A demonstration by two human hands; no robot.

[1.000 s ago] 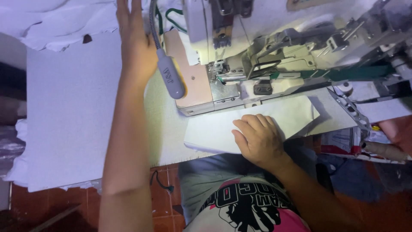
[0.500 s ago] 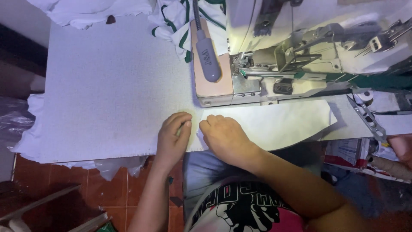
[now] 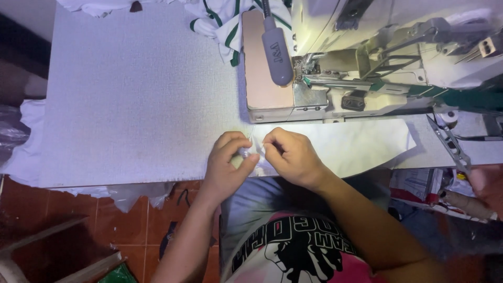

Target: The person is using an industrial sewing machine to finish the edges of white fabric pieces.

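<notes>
Head view, left hand, right hand pinching white fabric piece, lengthwise left-right

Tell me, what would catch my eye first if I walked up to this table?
Probably the two hands meeting at the table's near edge: the left hand and right hand pinch a small bit of white fabric between their fingertips. Just behind them stands a big sewing machine, brightly lit, and a striped green and white garment lies bunched at the far edge of the white table.

Both hands close together, left and right fingertips pinched, forearms angled inward
</notes>
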